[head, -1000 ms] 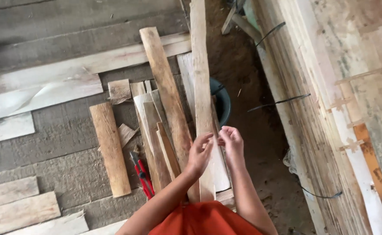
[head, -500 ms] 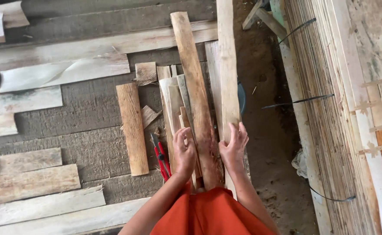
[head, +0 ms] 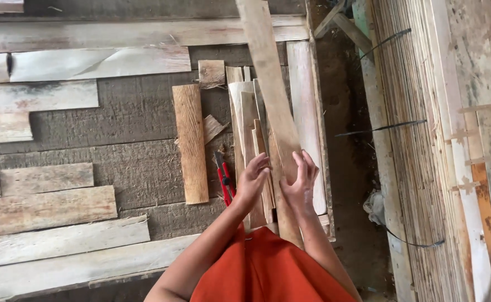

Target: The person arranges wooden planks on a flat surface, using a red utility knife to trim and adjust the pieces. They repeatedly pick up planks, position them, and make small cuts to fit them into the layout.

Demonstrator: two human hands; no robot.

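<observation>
My left hand hovers with fingers spread over a bundle of thin pale slats lying on the grey wooden floor. My right hand rests flat, fingers extended, against the right edge of a long brown plank that runs from my lap to the top of the view. The plank passes between both hands; neither hand closes around it. A wide pale plank lies flat just right of the brown one. Red-handled pliers lie just left of my left wrist.
A short brown board and a small square offcut lie left of the slats. More pale boards lie at the left. A tall strapped stack of sawn boards fills the right side, past a dirt gap.
The view has shifted left and down. My right hand has let go of the pale plank, which now lies flat, and both hands have come together around the brown plank.
</observation>
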